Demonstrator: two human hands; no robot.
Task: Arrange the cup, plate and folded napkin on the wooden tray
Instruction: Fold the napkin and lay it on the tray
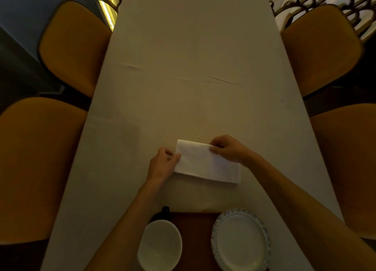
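Both arms extended — left hand [162, 163], right hand [225, 148] pinching.

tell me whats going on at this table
A person is working a white napkin on the table, the left hand pinching its left edge and the right hand gripping its far right corner. It is folded into a rectangle and lies beyond the wooden tray. The cup and the plate already sit on the tray, cup left, plate right. The napkin is not on it yet.

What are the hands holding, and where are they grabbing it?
Both hands hold the folded white napkin. The left hand pinches its left edge, and the right hand pinches its far right corner. It lies on the table.
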